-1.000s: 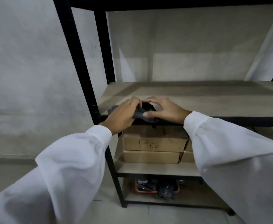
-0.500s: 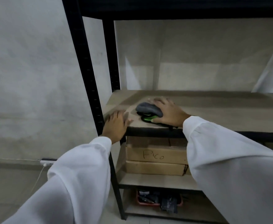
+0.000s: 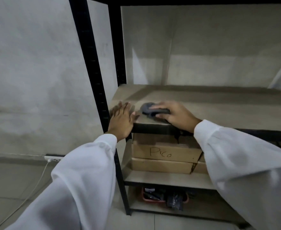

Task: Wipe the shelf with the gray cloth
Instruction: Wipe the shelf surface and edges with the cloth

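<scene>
A bunched gray cloth (image 3: 148, 110) lies on the light wooden shelf board (image 3: 219, 107) near its front left corner. My right hand (image 3: 174, 115) lies on top of the cloth with fingers stretched over it and thumb at its near side, pressing it onto the board. My left hand (image 3: 122, 118) rests flat with straight fingers on the shelf's front left corner, just left of the cloth and apart from it. Both arms wear white sleeves.
Black metal uprights (image 3: 93, 67) frame the shelf on the left. Cardboard boxes, one marked "Pico" (image 3: 164, 151), sit on the shelf below. A red tray with dark items (image 3: 163, 196) is on the bottom shelf. A white power strip (image 3: 53, 158) lies by the wall.
Both hands held the cloth at the shelf edge a second ago. My left hand let go and lies flat on the corner; my right hand has slid the cloth left along the board.
</scene>
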